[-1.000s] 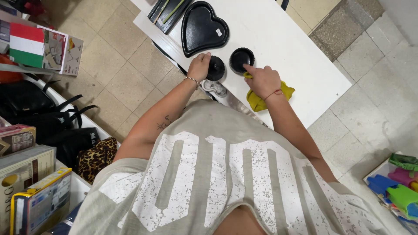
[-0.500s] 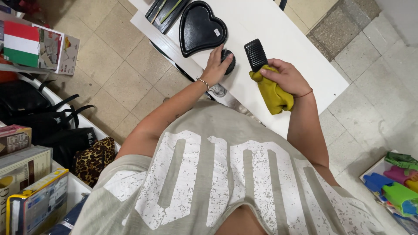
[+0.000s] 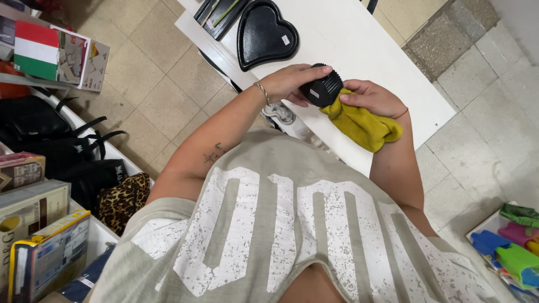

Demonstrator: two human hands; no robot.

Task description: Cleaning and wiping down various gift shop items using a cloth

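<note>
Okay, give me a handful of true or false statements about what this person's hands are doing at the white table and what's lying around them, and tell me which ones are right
1. Both hands are on the small black ribbed cup. True: the left hand grips it from one side, and the right hand meets it from the other.
2. The cloth is blue. False: the cloth in the right hand is yellow.
3. A black heart-shaped tray lies on the white table. True.
4. The heart-shaped tray is being held up in the air. False: it rests on the table, apart from both hands.
5. The left wrist is bare. False: it wears a thin bracelet.
</note>
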